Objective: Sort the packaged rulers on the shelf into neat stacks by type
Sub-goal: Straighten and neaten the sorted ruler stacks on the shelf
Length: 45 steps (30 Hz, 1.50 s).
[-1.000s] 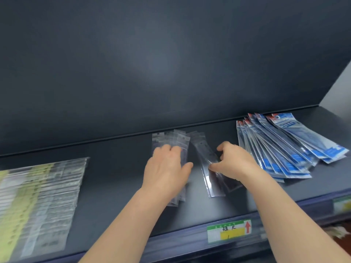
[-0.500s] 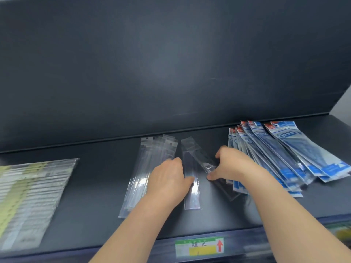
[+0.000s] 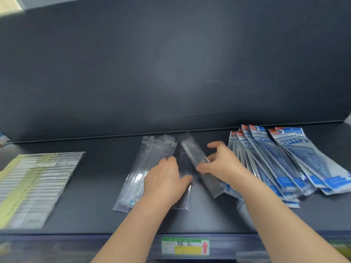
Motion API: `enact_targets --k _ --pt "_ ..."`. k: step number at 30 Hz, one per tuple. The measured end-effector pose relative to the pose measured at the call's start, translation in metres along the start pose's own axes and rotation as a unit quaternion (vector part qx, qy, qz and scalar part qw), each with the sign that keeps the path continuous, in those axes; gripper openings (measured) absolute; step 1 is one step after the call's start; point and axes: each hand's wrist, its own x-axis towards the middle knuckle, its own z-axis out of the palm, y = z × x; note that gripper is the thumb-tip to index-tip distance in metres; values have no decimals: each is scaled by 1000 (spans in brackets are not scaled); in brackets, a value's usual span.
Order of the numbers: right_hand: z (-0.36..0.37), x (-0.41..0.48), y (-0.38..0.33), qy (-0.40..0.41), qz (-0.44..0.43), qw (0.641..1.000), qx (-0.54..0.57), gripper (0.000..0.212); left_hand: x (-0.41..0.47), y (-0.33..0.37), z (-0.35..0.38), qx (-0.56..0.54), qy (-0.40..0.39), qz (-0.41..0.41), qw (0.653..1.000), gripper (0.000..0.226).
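Shelf: The rulers lay on a dark shelf (image 3: 98,186), with a price label (image 3: 185,245) on its front edge.
Left hand: Your left hand (image 3: 165,184) rested palm down on the near end of the clear stack (image 3: 150,164). The fingers were nearly flat and pressing rather than gripping. The thumb reached right onto a flat clear packet (image 3: 182,203) just beside the stack.
Right hand: Your right hand (image 3: 222,164) was clamped on a tilted clear packet (image 3: 193,154), pinching its middle between thumb and fingers. The other fingers were spread above it.
Packet in hand: It slanted from the back of the shelf toward the front right. Its near end lay against the blue packets (image 3: 284,162).
Done so far: Three types were already separate. The yellow-green packets (image 3: 34,186) sat toward the left edge, the clear ones mid-shelf and the blue ones toward the right edge.
Still to do: The two single clear packets probably belonged on the clear stack. That stack was slightly splayed and needed squaring.
Blue pile: It was fanned out, not stacked, so it looked untouched.
Yellow-green pile: It lay as an overlapping row. Blur hid how neat it was.
Progress: I judged you were roughly midway, grouped by type but not yet tidy.
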Motion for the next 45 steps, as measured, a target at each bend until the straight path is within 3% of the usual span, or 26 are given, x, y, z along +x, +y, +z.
enact_targets --k 2,5,8,12,17,23,27,29,31,34,38,45 --pt "2 -2 0 -1 1 995 99 58 -1 -1 2 -19 24 -5 1000 55" --pt "4 -4 2 26 4 990 141 12 -4 2 4 26 9 -15 1000 66" --pt "9 -7 1 -8 55 978 203 18 0 6 2 19 -35 -30 999 65" --pt "16 -14 -1 -45 59 975 208 29 4 1 -5 -35 -73 -52 995 56" --pt "15 -18 3 -45 47 974 219 33 3 -7 -4 -75 -87 -53 992 28" --pt "16 -20 7 -19 17 981 190 31 -6 -7 2 -69 -50 -33 996 28" --pt "22 -22 7 -52 27 982 177 25 -12 -14 2 -63 -52 -36 996 36" --pt "25 -22 6 -59 23 983 171 25 -11 -22 -6 -22 6 -49 999 37" --pt "29 -21 6 -58 18 982 178 24 -6 -31 -13 33 64 -70 995 47" --pt "34 -22 4 -79 10 982 171 22 3 -41 -15 51 39 -105 992 60" --pt "38 -22 -1 -84 7 986 142 23 9 -60 -17 -18 23 -138 990 50" --pt "45 -22 -10 -98 24 980 174 24 5 -83 -26 -66 84 -146 984 28"
